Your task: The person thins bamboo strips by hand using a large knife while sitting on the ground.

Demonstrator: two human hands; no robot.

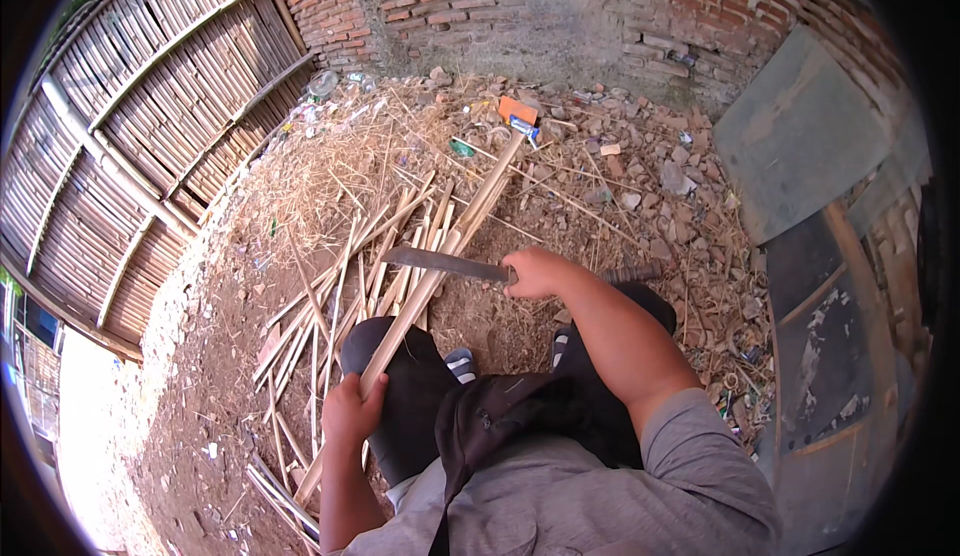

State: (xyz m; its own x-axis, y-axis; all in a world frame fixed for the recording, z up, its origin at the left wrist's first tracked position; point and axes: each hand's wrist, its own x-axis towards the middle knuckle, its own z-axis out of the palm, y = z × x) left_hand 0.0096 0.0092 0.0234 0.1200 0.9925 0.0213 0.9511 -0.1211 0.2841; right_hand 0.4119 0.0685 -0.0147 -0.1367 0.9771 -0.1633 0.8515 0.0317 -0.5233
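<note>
knife handle: hidden inside the right hand
bamboo stick, near end: covered by the left hand
feet: mostly behind the knees
far litter: too small to tell
bamboo fence: cut off at left

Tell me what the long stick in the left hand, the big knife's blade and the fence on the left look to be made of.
Long stick, gripped by the left hand: looks like split bamboo, pale tan, matte, straight-grained. Knife blade, held by the right hand: seemingly metal, dull dark grey, no shine, possibly tarnished. Fence: apparently flattened bamboo slats tied to thicker poles, weathered brown and dry.
</note>
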